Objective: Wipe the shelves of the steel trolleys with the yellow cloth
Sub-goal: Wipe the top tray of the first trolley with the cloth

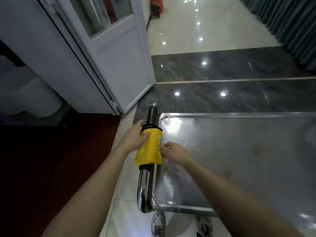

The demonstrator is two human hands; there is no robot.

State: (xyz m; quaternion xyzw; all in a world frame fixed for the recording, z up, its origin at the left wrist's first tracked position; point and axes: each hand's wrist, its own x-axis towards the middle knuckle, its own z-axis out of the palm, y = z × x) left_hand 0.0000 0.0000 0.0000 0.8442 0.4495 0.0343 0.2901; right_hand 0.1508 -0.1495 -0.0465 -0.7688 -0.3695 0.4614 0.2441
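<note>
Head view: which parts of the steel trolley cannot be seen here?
In the head view:
- Top shelf: right end cut off by the frame edge.
- Any lower shelves: hidden beneath it.
- Handle: middle covered by the yellow cloth.

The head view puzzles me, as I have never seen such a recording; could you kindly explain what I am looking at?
There is no machine here. A person wears a wide-angle camera on the head, looking forward and down, so the two bare arms are their own. Below them stands a steel trolley. Its shiny top shelf shows a few stains. A yellow cloth is draped over the trolley's handle. The left hand grips the cloth against the bar, thumb on top. The right hand is at the cloth's other edge with its fingers curled, but blur hides whether it pinches the cloth. A pale door stands open on the left, and the person's shoes show at the bottom.
</note>
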